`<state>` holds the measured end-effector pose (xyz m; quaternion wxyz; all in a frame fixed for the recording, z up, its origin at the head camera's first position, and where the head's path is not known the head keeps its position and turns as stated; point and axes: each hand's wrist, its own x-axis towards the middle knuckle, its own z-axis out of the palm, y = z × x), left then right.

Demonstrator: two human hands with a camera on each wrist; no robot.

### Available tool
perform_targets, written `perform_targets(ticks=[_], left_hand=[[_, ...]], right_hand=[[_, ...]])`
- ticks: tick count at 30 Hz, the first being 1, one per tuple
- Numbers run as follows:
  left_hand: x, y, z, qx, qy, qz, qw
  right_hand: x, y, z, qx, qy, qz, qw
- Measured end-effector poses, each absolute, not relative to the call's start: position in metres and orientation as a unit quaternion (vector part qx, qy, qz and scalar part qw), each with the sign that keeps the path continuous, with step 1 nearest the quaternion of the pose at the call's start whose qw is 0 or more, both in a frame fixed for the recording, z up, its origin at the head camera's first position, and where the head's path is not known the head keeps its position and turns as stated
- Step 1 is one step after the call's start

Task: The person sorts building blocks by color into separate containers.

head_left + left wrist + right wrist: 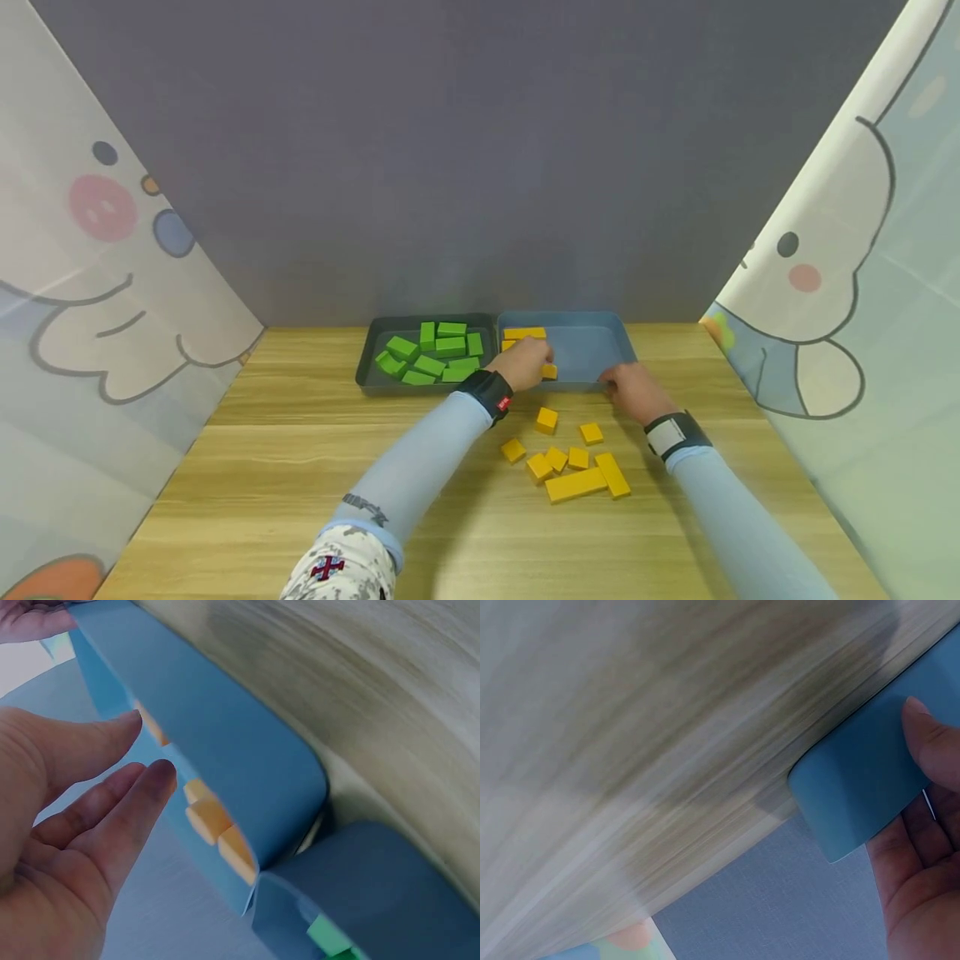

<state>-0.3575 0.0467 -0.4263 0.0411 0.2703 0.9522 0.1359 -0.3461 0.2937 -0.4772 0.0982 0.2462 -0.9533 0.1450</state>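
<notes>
A blue tray (pixel 592 350) stands at the back of the table, with several yellow blocks (pixel 525 332) along its left side. My left hand (pixel 522 363) hovers over that tray, close to a small yellow block (pixel 550 372) inside its front wall. In the left wrist view the thumb and fingers (pixel 112 825) are apart with nothing between them. At the tray's front right corner, my right hand (pixel 637 392) grips the rim. The right wrist view shows its thumb (pixel 934 750) against the outer wall and the other fingers on the inner side, partly hidden.
A dark grey tray (pixel 365 367) of green blocks (pixel 429 365) adjoins the blue one on the left. Several loose yellow cubes (pixel 547 420) and two longer yellow blocks (pixel 576 485) lie on the wooden table (pixel 300 467) in front. A grey panel (pixel 480 167) rises behind.
</notes>
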Motion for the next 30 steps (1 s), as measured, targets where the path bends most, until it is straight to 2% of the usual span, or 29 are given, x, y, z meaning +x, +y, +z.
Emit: perform_targets(ticks=[6, 12, 16, 24, 27, 30], left_hand=[[-0.347, 0.031, -0.404, 0.286, 0.948, 0.141, 0.017], [-0.323, 0.007, -0.370, 0.278, 0.941, 0.182, -0.055], [-0.302, -0.009, -0.361, 0.279, 0.937, 0.189, -0.097], [-0.263, -0.029, -0.381, 0.300, 0.930, 0.146, -0.151], [-0.252, -0.034, -0.399, 0.311, 0.929, 0.130, -0.153], [-0.241, -0.038, -0.418, 0.309, 0.934, 0.123, -0.134]], right_hand=[[-0.348, 0.294, -0.480, 0.262, -0.947, 0.148, 0.108], [-0.347, 0.294, -0.480, 0.262, -0.947, 0.146, 0.111], [-0.345, 0.295, -0.479, 0.258, -0.949, 0.145, 0.109], [-0.344, 0.297, -0.480, 0.263, -0.947, 0.147, 0.115], [-0.344, 0.298, -0.481, 0.261, -0.947, 0.146, 0.117], [-0.344, 0.298, -0.482, 0.259, -0.947, 0.145, 0.120]])
